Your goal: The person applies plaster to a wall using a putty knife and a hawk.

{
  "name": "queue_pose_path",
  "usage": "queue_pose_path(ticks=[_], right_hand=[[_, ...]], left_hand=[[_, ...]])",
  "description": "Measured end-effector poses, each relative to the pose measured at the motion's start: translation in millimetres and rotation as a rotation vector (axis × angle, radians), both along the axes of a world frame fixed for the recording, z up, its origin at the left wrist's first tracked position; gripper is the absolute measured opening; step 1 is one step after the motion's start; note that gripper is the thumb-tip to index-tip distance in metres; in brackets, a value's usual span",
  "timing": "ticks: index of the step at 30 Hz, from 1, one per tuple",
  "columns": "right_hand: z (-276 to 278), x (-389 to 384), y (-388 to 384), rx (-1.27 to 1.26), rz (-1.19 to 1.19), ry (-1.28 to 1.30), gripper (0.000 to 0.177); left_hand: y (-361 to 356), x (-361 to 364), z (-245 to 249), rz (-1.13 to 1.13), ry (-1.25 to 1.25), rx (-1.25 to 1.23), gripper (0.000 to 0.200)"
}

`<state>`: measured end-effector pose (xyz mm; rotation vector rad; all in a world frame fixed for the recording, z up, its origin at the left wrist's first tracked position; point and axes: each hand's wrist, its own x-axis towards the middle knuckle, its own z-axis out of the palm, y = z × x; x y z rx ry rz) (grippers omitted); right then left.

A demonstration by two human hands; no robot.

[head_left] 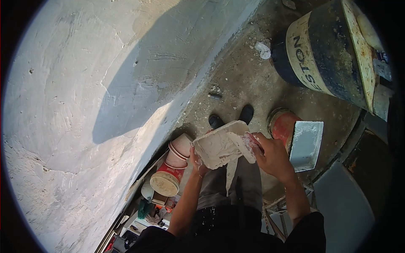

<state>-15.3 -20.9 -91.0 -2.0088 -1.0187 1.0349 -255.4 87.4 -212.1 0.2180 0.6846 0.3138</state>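
My left hand (pixel 197 161) grips the left edge of a shallow rectangular tray (pixel 217 147) coated with pale, wet plaster. My right hand (pixel 270 155) is closed round the handle of a plaster-covered trowel (pixel 241 145), whose blade lies at the right end of the tray. Both hands have plaster on their fingers. The tray is held in front of my legs, above the floor. Much of the trowel's handle is hidden by my fingers.
A plastered wall (pixel 84 84) fills the left. A large dark drum (pixel 325 55) stands upper right. Right of my hand are a red bucket (pixel 282 125) and a white rectangular container (pixel 307 145). Stacked buckets (pixel 175 162) sit beside the wall. Debris litters the floor (pixel 236 76).
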Motion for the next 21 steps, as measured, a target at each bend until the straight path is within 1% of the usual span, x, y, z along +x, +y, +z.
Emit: queue_pose_path(ticks=[3, 4, 7, 10, 12, 13, 16, 19, 21], right_hand=[[1.6, 2.1, 16.9, 0.049, 0.138, -0.209, 0.026], [1.2, 3.2, 20.5, 0.056, 0.191, -0.28, 0.027], [-11.7, 3.7, 26.3, 0.064, 0.309, -0.28, 0.03], [-10.7, 10.2, 29.5, 0.046, 0.31, -0.271, 0.031], [-8.0, 13.1, 31.5, 0.053, 0.297, -0.259, 0.03], [-4.7, 15.9, 31.6, 0.053, 0.29, -0.257, 0.029], [25.7, 25.9, 28.6, 0.035, 0.183, -0.222, 0.026], [41.0, 32.0, 19.2, -0.106, 0.058, -0.279, 0.024], [34.7, 31.7, 13.4, -0.135, 0.006, -0.253, 0.025]], left_hand=[[-4.4, 9.5, 3.3, -0.065, 0.177, 0.055, 0.085], [-4.4, 12.1, 6.1, -0.06, 0.154, 0.021, 0.085], [-1.7, 19.9, 15.7, -0.053, 0.108, -0.042, 0.084], [4.3, 24.1, 19.4, -0.04, 0.081, -0.046, 0.083], [3.6, 26.7, 19.5, -0.007, 0.024, -0.08, 0.084], [2.9, 27.6, 19.0, -0.002, 0.038, -0.05, 0.083], [1.4, 29.1, 15.2, 0.026, 0.047, 0.008, 0.083], [3.3, 26.8, 11.9, 0.059, 0.005, -0.001, 0.084], [0.6, 25.1, 9.2, 0.075, -0.014, -0.015, 0.088]])
